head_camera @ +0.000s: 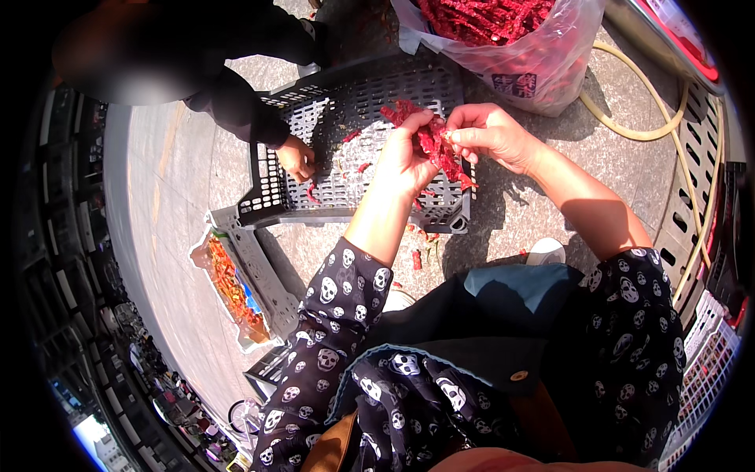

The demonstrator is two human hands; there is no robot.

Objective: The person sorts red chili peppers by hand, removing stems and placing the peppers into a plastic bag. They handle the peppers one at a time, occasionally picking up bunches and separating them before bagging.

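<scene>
My left hand (410, 156) holds a bunch of dried red chili peppers (433, 144) above a black plastic crate (259, 203). At the bunch's right side, the thumb and fingertips of my right hand (483, 138) pinch a small pale bit, perhaps a chili stem. A few loose chilies (352, 136) and scattered bits lie on the crate's slotted bottom. Another person's hand (296, 159), in a dark sleeve, reaches into the crate's left side near a loose chili (312, 193).
A clear plastic bag (531, 88) full of dried red chilies stands beyond the crate. A grey crate (268, 277) with orange-red scraps sits at lower left. A pale hose (634, 133) curls at right. Chili pieces (417, 259) lie on the pavement.
</scene>
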